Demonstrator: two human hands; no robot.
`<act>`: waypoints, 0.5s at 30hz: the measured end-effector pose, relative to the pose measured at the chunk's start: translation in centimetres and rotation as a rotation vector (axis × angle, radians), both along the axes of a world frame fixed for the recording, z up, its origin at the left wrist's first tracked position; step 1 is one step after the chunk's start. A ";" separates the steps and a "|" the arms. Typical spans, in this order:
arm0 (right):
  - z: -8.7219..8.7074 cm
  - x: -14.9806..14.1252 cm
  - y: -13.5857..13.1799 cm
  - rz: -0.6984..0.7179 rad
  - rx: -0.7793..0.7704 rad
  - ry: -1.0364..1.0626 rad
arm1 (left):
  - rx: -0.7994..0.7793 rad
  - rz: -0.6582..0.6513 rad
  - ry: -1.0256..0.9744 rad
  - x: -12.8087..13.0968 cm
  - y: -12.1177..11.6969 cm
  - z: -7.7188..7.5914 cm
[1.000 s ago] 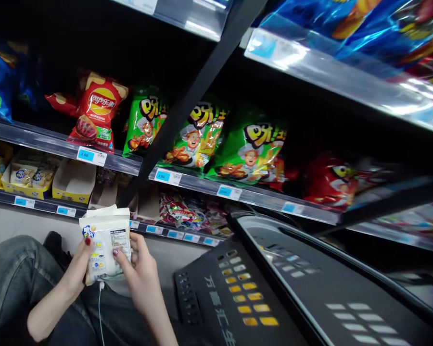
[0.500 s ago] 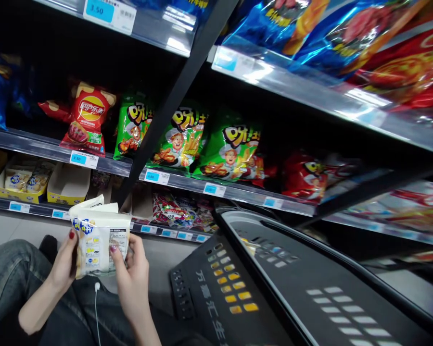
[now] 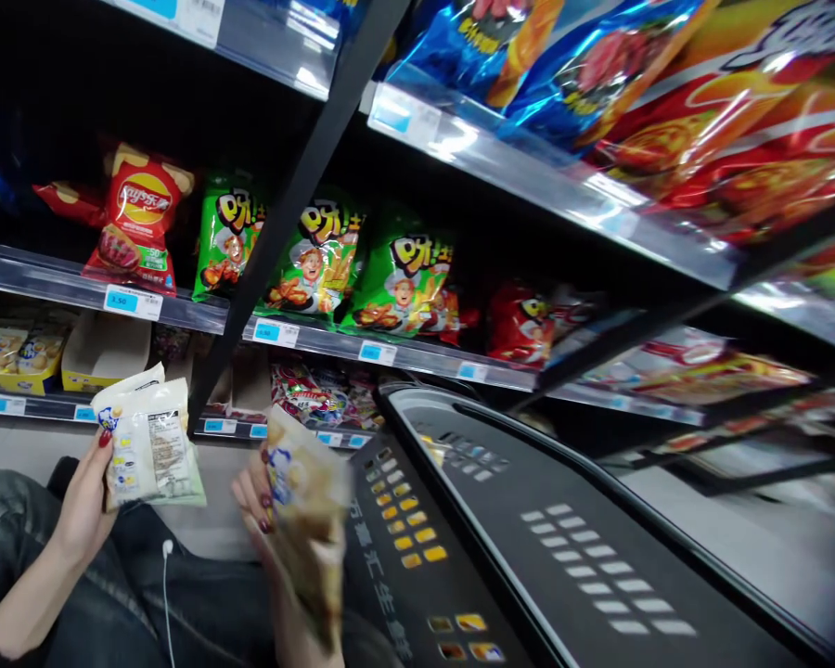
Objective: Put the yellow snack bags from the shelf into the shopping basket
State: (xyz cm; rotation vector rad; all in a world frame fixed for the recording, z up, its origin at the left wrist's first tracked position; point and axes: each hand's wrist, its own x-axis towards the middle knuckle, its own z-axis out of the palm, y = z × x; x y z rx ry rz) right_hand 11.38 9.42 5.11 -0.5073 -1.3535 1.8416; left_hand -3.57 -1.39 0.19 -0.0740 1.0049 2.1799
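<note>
While both hands (image 3: 83,501) (image 3: 252,492) pinch packets (image 3: 154,450) (image 3: 310,501), a dark basket (image 3: 557,594) stands alongside — stocked shelves (image 3: 424,355) ahead, pale floor (image 3: 14,441) below

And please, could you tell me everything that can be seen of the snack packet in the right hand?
The snack packet is cream and beige, browner toward its narrowing lower end, with a blue-and-white logo at upper left. It looks like thin plastic film. It is blurred, so small print cannot be read. It is held tilted in the air, overlapping the shopping basket in view; contact between them is unclear. The right hand grips its left edge.
</note>
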 end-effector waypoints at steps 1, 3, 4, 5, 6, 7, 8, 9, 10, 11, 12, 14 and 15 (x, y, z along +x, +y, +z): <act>0.0 0.2 -0.1 0.092 -0.115 0.091 | 0.013 -0.020 0.001 0.0 0.0 -0.1; -0.2 0.4 -0.4 0.192 -0.344 0.283 | 0.033 -0.049 0.000 0.1 0.0 -0.3; -0.3 0.5 -0.6 0.207 -0.412 0.333 | 0.039 -0.058 -0.003 0.1 0.0 -0.3; -0.4 0.6 -0.7 0.202 -0.456 0.368 | 0.040 -0.061 -0.005 0.1 0.0 -0.4; -0.6 0.6 -0.8 0.196 -0.484 0.395 | 0.038 -0.065 -0.008 0.1 0.0 -0.4; -0.7 0.6 -0.8 0.193 -0.505 0.417 | 0.033 -0.068 -0.008 0.1 0.0 -0.4; -0.8 0.6 -0.8 0.196 -0.521 0.438 | 0.027 -0.070 -0.007 0.1 0.0 -0.3; -0.9 0.6 -0.7 0.199 -0.533 0.457 | 0.021 -0.073 -0.004 0.1 0.0 -0.3; -0.9 0.6 -0.6 0.202 -0.542 0.474 | 0.017 -0.074 -0.002 0.1 0.0 -0.2; -0.9 0.6 -0.5 0.202 -0.550 0.487 | 0.011 -0.077 -0.003 0.1 0.0 -0.2; -0.8 0.5 -0.4 0.202 -0.556 0.497 | 0.004 -0.085 -0.007 0.1 0.1 -0.1; -0.5 0.5 -0.3 0.212 -0.575 0.512 | -0.011 -0.106 -0.017 0.2 0.1 -0.1; -0.4 0.4 -0.3 0.221 -0.590 0.522 | -0.013 -0.117 -0.017 0.2 0.2 -0.1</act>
